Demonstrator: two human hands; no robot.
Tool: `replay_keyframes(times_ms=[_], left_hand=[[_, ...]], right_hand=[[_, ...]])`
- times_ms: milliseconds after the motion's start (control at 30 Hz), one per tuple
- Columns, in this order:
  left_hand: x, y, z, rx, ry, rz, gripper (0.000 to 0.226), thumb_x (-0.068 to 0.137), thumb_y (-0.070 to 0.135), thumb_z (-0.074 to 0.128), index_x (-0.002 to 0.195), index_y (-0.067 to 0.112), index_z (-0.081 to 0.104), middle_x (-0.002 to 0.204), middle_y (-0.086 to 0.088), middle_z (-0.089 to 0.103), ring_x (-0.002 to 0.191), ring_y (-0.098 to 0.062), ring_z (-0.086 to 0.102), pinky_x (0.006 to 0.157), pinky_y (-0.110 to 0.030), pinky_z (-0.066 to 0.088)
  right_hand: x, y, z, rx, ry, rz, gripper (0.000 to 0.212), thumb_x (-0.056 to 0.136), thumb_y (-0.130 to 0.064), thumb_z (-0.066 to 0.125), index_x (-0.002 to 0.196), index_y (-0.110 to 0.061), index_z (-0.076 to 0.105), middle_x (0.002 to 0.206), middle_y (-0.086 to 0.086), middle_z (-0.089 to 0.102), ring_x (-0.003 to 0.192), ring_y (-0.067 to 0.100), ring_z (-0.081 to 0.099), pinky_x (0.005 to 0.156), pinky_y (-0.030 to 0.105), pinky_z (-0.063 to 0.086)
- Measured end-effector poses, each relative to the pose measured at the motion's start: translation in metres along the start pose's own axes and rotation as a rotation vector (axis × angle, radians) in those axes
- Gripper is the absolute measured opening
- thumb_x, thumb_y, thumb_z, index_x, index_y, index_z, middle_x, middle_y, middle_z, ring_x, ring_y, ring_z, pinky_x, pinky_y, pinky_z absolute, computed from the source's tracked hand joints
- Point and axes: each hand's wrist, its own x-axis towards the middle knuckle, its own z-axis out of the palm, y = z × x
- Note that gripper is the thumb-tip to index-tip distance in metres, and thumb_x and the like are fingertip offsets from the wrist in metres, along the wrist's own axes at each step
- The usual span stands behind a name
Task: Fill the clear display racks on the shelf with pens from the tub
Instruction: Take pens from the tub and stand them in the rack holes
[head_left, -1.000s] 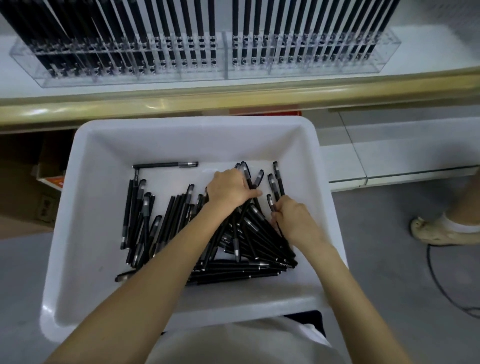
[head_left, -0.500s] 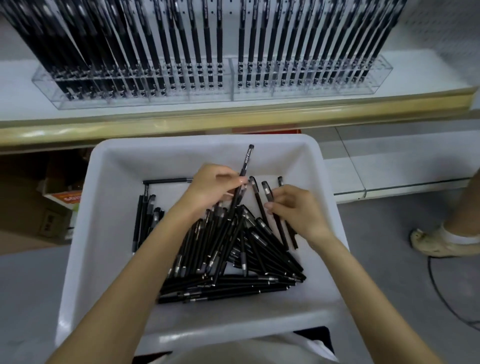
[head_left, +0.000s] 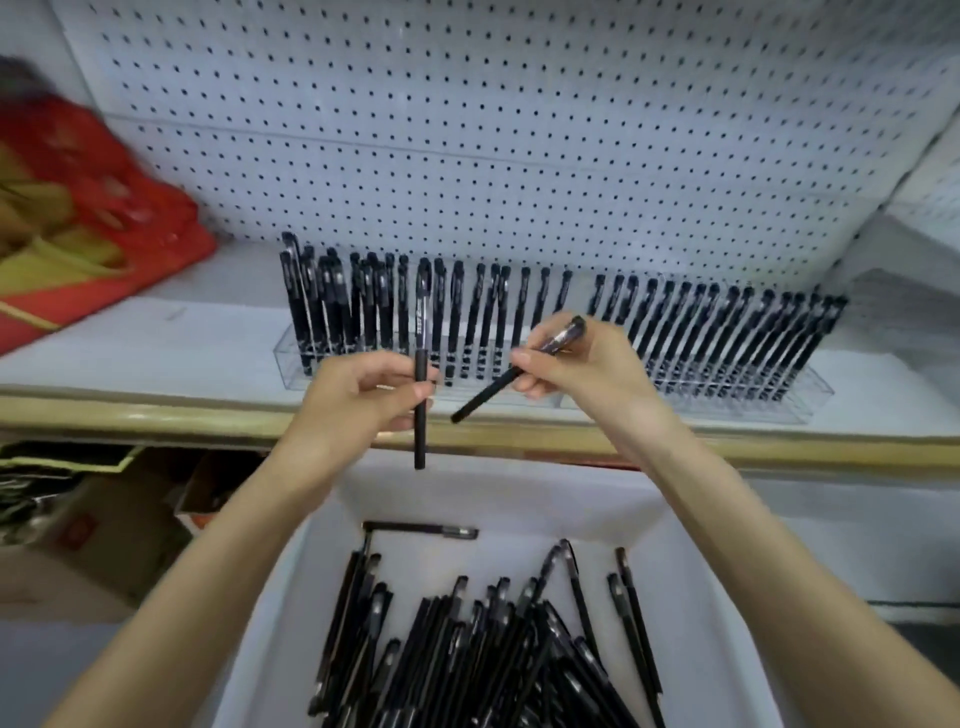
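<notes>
**Two pens lifted clear of the tub, ready for loading**

Change: half a second ago both my hands were down among the loose pens. Now both are raised in front of the racks (head_left: 727, 400), each carrying one pen.

- My left hand (head_left: 363, 395) pinches the upright pen (head_left: 420, 441) near its top, with the barrel hanging straight down.
- My right hand (head_left: 582, 374) grips the slanted pen (head_left: 483, 397) by its upper part, with the free end pointing down toward my left hand.
- The two pens are near each other but not touching.

Meaning for the task: I judge that the picking step is finished and insertion comes next. Neither pen has reached a slot yet. The racks already hold long rows of standing pens. I cannot tell from here which slots are free.

Stock: the loose pens (head_left: 467, 649) lie heaped in the white tub (head_left: 691, 597), below and in front of the racks. A good supply remains.

Surroundings: the racks stand side by side on a white shelf (head_left: 156, 343) with a wood-coloured front edge. A white pegboard (head_left: 467, 130) rises behind the racks. A red bag (head_left: 93, 218) lies on the shelf to the left of the racks. Cardboard boxes (head_left: 78, 545) sit lower down, also to the left of the racks.
</notes>
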Motion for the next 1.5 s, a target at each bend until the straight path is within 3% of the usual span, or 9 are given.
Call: replay_keyframes(times_ms=[167,300,400,567,867,1033,1167,1300,1500], left_hand=[[0.012,0.004,-0.009,0.007,0.025,0.013,0.009,0.086,0.01,0.066,0.091,0.014,0.073,0.086,0.001,0.073,0.083,-0.009,0.068,0.071,-0.024,0.055],[0.018,0.006,-0.013,-0.004,0.021,0.025,0.011,0.086,0.009,0.066,0.09,0.016,0.073,0.076,0.01,0.071,0.074,-0.001,0.066,0.072,-0.026,0.055],[0.021,0.007,-0.014,-0.017,0.034,0.017,0.011,0.086,0.008,0.066,0.09,0.016,0.073,0.072,0.012,0.069,0.073,0.0,0.065,0.071,-0.024,0.054],[0.026,0.006,-0.013,-0.026,0.048,0.009,0.012,0.086,0.008,0.066,0.09,0.017,0.074,0.085,0.002,0.071,0.084,-0.008,0.066,0.068,-0.019,0.052],[0.019,-0.003,-0.018,-0.068,0.058,-0.053,0.013,0.085,0.007,0.068,0.084,0.017,0.074,0.08,0.006,0.073,0.084,-0.009,0.068,0.072,-0.025,0.057],[0.015,-0.002,-0.02,-0.092,0.04,-0.05,0.013,0.085,0.007,0.068,0.084,0.018,0.075,0.079,0.007,0.072,0.083,-0.009,0.068,0.07,-0.022,0.055],[0.014,-0.002,-0.021,-0.098,0.042,-0.057,0.013,0.085,0.007,0.068,0.085,0.018,0.075,0.078,0.008,0.073,0.083,-0.009,0.069,0.069,-0.021,0.055],[0.014,-0.002,-0.021,-0.108,0.046,-0.059,0.015,0.085,0.007,0.068,0.086,0.021,0.075,0.082,0.004,0.074,0.083,-0.009,0.069,0.069,-0.021,0.055],[0.015,-0.002,-0.023,-0.118,0.058,-0.065,0.015,0.086,0.005,0.067,0.09,0.017,0.074,0.091,-0.002,0.074,0.084,-0.01,0.07,0.071,-0.023,0.057]], right_hand=[[0.033,-0.024,0.008,0.036,-0.094,-0.002,0.013,0.09,0.004,0.057,0.103,0.003,0.058,0.103,0.018,0.061,0.075,0.013,0.071,0.072,0.016,0.055],[0.05,-0.025,0.01,-0.192,-0.063,-0.107,0.018,0.091,-0.008,0.06,0.108,-0.004,0.057,0.094,0.009,0.066,0.071,0.005,0.068,0.067,0.018,0.055],[0.06,-0.019,0.01,-0.417,0.073,-0.249,0.038,0.085,-0.024,0.068,0.118,-0.015,0.05,0.079,-0.007,0.068,0.075,0.002,0.064,0.078,0.023,0.052],[0.067,-0.009,0.014,-0.373,0.143,-0.38,0.045,0.082,-0.023,0.073,0.115,-0.035,0.045,0.076,-0.006,0.066,0.075,0.005,0.065,0.08,0.025,0.055],[0.078,0.022,0.026,-0.734,0.466,-0.685,0.049,0.081,-0.032,0.073,0.123,-0.024,0.048,0.082,-0.005,0.068,0.071,0.007,0.059,0.063,0.024,0.044],[0.084,0.033,0.029,-0.762,0.414,-0.718,0.046,0.081,-0.032,0.071,0.121,-0.015,0.055,0.081,-0.002,0.067,0.08,0.018,0.064,0.069,0.036,0.055],[0.089,0.044,0.03,-0.882,0.418,-0.762,0.045,0.079,-0.036,0.068,0.116,-0.011,0.061,0.082,-0.001,0.065,0.079,0.016,0.055,0.062,0.034,0.052],[0.096,0.048,0.027,-0.991,0.469,-0.782,0.047,0.077,-0.031,0.077,0.115,-0.007,0.063,0.089,0.005,0.058,0.084,0.014,0.042,0.07,0.03,0.043],[0.101,0.049,0.018,-1.09,0.383,-0.828,0.052,0.074,-0.034,0.079,0.118,-0.011,0.063,0.094,0.009,0.057,0.089,0.017,0.04,0.071,0.038,0.048]])
